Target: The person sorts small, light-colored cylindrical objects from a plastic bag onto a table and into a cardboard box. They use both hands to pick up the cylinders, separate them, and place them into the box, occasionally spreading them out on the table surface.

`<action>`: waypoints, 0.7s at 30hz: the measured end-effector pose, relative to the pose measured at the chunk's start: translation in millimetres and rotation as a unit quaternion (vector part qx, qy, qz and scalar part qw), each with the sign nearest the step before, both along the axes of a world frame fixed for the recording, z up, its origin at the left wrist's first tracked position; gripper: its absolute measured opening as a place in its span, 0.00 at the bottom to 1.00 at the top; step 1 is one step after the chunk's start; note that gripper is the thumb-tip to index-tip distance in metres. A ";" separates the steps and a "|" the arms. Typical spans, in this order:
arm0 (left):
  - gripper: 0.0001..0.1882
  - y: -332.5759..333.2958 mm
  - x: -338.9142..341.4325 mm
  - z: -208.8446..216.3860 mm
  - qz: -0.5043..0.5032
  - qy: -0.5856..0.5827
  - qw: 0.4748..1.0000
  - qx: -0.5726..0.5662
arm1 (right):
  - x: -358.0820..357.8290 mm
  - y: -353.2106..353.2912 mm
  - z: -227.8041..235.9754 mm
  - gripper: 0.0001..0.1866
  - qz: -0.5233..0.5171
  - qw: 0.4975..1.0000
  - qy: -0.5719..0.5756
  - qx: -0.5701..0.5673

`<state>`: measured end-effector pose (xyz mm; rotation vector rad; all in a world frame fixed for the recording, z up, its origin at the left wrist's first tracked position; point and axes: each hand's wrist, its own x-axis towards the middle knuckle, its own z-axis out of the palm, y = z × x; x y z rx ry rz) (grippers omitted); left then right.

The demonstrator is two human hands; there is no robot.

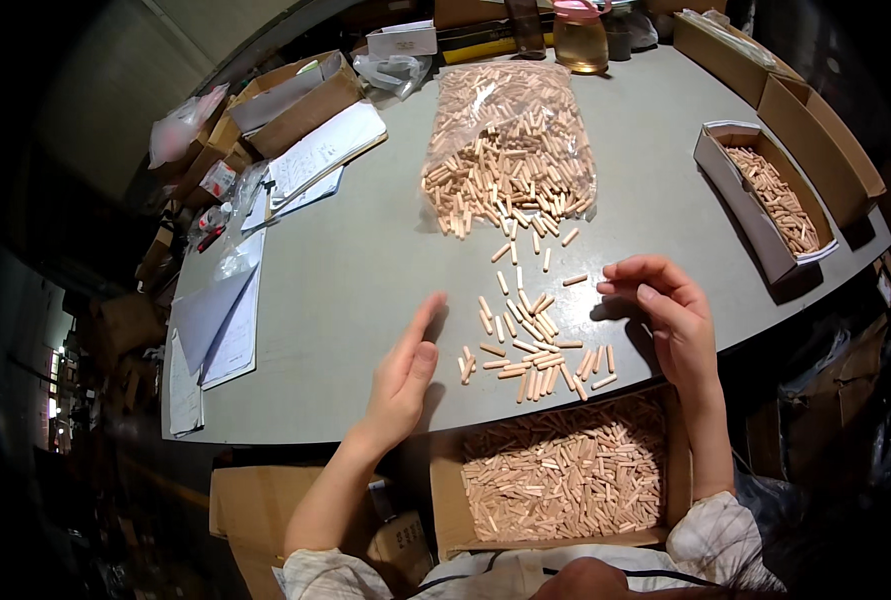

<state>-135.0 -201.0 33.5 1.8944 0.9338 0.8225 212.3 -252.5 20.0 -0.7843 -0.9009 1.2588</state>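
Note:
Loose wooden dowel pins (pixel 537 350) lie scattered on the grey table between my two hands. My left hand (pixel 406 375) is held upright to the left of them, fingers stretched out and nothing in it. To their right, my right hand (pixel 670 305) hovers with its fingers apart and slightly curled, also holding nothing. Beyond the scatter, a clear plastic bag (pixel 510 110) full of dowel pins lies on its side, its contents spilling from the near end. Below the table edge, right in front of me, stands a cardboard box (pixel 448 500) filled with the same pins.
A narrow white box (pixel 730 200) of dowel pins stands at the right, beside an open brown carton (pixel 825 150). Papers (pixel 230 315) and a notepad (pixel 325 150) lie on the left. A jar with a pink lid (pixel 580 40) stands at the back.

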 end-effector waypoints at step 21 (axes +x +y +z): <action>0.27 -2.2 1.8 7.5 -0.044 0.074 0.994 0.068 | 2.3 -1.2 0.2 0.20 0.001 1.000 -0.014 0.007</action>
